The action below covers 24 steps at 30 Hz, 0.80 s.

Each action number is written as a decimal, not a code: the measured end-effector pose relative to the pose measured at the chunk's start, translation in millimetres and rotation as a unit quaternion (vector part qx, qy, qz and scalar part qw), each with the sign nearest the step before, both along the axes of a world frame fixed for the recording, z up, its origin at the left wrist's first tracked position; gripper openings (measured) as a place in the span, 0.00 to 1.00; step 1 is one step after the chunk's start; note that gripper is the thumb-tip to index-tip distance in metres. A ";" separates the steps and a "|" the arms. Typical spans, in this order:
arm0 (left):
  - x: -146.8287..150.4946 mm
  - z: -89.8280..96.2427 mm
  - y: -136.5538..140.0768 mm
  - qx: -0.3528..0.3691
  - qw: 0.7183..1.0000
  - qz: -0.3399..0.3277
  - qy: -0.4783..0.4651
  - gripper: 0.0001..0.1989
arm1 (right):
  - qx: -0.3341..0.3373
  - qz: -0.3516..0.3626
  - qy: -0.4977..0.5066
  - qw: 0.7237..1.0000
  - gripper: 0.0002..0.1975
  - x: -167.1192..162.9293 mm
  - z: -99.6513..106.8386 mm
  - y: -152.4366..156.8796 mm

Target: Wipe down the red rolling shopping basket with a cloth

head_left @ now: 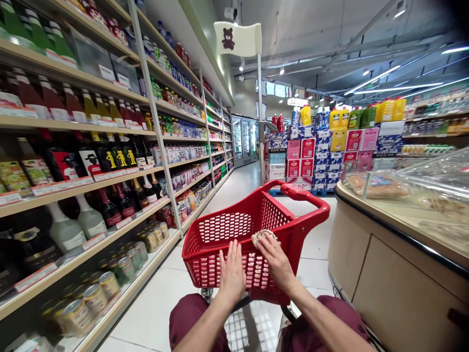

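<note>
A red plastic shopping cart with perforated walls stands right in front of my knees, its handle at the upper right. My left hand lies against the near side wall, fingers stretched out, with nothing in it. Under the fingers of my right hand is a crumpled, pale, patterned cloth, pressed on the cart's near rim. Part of the cloth is hidden by that hand. No goods show in the part of the basket that I can see.
Shelves of bottles and cans run along the left. A rounded counter with clear covers stands close on the right. Stacked drink cartons are beyond the cart. A pole carries a bear flag. White floor tiles surround the cart.
</note>
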State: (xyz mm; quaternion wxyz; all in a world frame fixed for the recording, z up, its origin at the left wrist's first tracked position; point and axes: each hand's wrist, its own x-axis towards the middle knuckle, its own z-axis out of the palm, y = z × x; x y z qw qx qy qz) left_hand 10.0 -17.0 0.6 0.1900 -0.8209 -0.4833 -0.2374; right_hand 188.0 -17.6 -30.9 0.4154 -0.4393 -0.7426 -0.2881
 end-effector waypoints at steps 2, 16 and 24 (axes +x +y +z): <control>9.3 1.8 -0.6 -0.002 1.000 -0.017 0.003 0.37 | 0.006 0.003 -0.012 1.000 0.20 9.9 -8.7 -1.9; 51.1 10.7 -1.3 0.001 0.996 -0.084 0.038 0.35 | 0.021 -0.016 -0.048 0.998 0.19 61.3 -9.4 -9.0; 68.5 13.3 0.3 0.014 0.995 -0.086 0.039 0.35 | 0.077 -0.060 0.048 0.994 0.22 94.3 31.8 -14.5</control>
